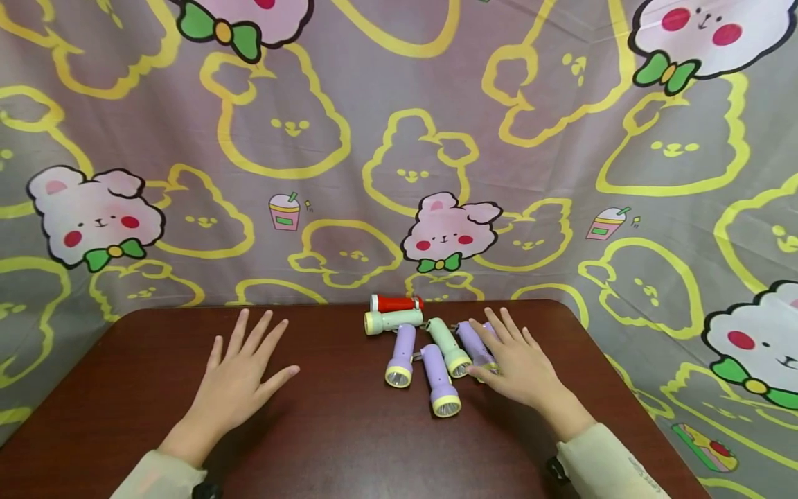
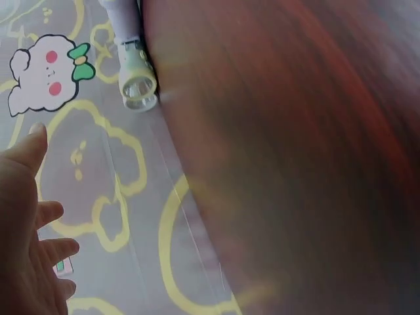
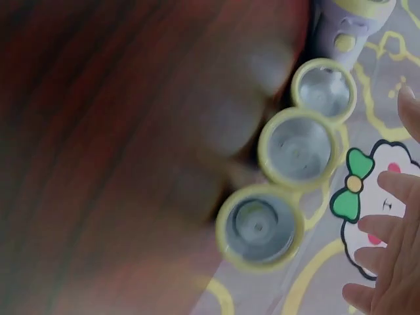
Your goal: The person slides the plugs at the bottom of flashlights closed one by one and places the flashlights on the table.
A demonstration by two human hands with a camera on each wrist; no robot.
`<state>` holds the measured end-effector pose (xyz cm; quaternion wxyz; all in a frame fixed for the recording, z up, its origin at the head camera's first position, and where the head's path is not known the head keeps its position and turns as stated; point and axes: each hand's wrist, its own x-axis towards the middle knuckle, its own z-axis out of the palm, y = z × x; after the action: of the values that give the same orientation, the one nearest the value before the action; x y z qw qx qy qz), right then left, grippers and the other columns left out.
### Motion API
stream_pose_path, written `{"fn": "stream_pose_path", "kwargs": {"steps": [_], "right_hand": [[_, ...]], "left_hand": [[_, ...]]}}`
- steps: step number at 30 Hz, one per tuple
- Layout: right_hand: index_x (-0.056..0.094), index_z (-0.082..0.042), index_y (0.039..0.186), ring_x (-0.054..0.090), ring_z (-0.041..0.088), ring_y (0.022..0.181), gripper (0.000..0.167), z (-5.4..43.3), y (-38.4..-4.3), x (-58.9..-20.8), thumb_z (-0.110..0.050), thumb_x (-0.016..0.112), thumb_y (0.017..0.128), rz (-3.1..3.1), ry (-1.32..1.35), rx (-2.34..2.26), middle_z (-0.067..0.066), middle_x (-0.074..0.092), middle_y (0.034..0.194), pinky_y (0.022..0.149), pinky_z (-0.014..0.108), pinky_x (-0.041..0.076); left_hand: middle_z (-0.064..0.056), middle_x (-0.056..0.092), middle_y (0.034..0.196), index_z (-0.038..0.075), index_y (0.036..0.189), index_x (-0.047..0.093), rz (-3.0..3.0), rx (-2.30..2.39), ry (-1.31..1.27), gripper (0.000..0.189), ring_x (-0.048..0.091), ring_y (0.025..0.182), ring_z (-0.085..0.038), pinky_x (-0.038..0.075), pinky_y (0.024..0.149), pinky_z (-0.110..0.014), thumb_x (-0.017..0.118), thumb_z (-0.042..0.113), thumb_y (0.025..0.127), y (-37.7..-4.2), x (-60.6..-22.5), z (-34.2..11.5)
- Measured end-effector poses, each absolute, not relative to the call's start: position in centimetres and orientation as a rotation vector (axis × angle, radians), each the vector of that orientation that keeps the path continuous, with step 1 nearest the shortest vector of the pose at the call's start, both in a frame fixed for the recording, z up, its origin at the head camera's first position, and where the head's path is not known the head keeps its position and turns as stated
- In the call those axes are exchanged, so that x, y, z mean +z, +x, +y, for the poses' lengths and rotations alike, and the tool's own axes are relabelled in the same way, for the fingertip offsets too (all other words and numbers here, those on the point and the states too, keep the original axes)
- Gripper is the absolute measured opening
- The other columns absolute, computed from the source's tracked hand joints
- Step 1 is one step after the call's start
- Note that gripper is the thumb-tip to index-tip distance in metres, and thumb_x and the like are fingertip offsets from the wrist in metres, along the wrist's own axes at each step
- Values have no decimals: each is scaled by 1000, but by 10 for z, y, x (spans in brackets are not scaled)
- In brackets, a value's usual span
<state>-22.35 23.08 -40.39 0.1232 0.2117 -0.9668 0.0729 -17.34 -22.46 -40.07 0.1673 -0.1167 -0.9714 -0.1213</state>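
Observation:
My left hand point(image 1: 233, 384) is spread over the left half of the table, holding nothing, its fingers pointing to the back. On the other side, my right hand point(image 1: 517, 364) has its fingers spread and overlaps the rightmost purple flashlights point(image 1: 475, 344), partly hiding them. Left of it lie a pale green flashlight point(image 1: 444, 343) and two more purple ones, one nearer the front point(image 1: 438, 378), the other further left point(image 1: 404, 350). Behind these, another green flashlight point(image 1: 399, 320) lies sideways in front of a red flashlight point(image 1: 399, 304). Yellow-rimmed lenses point(image 3: 298, 149) face the right wrist camera.
The brown table point(image 1: 312, 443) has rounded back corners. Right behind its back edge hangs a grey curtain point(image 1: 349, 201) with yellow bear outlines and white rabbit heads; it also runs along the right side. Dark bands point(image 1: 207, 491) sit at both wrists, by the light sleeves.

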Motion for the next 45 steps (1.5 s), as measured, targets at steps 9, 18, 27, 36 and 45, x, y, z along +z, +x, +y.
{"fn": "stream_pose_path", "kwargs": {"steps": [9, 18, 27, 36, 45], "right_hand": [[42, -17, 152, 26, 42, 149, 80, 205, -231, -401, -58, 65, 88, -2799, 686, 276, 16, 36, 159, 112, 65, 32], [45, -11, 150, 35, 46, 143, 79, 183, -243, -401, -53, 67, 87, -2763, 805, 321, 20, 45, 152, 107, 61, 40], [45, -6, 148, 36, 44, 144, 77, 163, -252, -399, -53, 64, 90, -2839, 858, 439, 18, 50, 148, 111, 59, 37], [51, -5, 143, 43, 40, 139, 67, 148, -265, -399, -45, 67, 92, -2869, 908, 526, 17, 55, 142, 111, 54, 39], [53, -10, 144, 44, 34, 137, 65, 139, -276, -405, -46, 68, 92, -2943, 840, 612, 13, 60, 138, 108, 51, 42]], "left_hand": [[-10, 30, 162, 20, 155, 35, -2792, -390, -364, 74, 10, 154, -37, 23, 111, -72, 52, 61, 95, -184, -402, -200], [-10, 42, 156, 17, 152, 40, -2778, -470, -417, 73, 26, 149, -38, 40, 100, -69, 52, 61, 95, -195, -413, -178], [-10, 54, 146, 12, 147, 47, -2748, -607, -511, 68, 44, 139, -34, 48, 97, -58, 60, 53, 95, -206, -419, -157], [-9, 52, 147, 11, 147, 48, -2859, -786, -518, 65, 46, 138, -30, 42, 109, -51, 62, 48, 95, -215, -420, -130], [-12, 56, 142, 7, 143, 51, -2916, -864, -515, 61, 50, 133, -32, 43, 108, -51, 62, 45, 96, -223, -425, -108]]}}
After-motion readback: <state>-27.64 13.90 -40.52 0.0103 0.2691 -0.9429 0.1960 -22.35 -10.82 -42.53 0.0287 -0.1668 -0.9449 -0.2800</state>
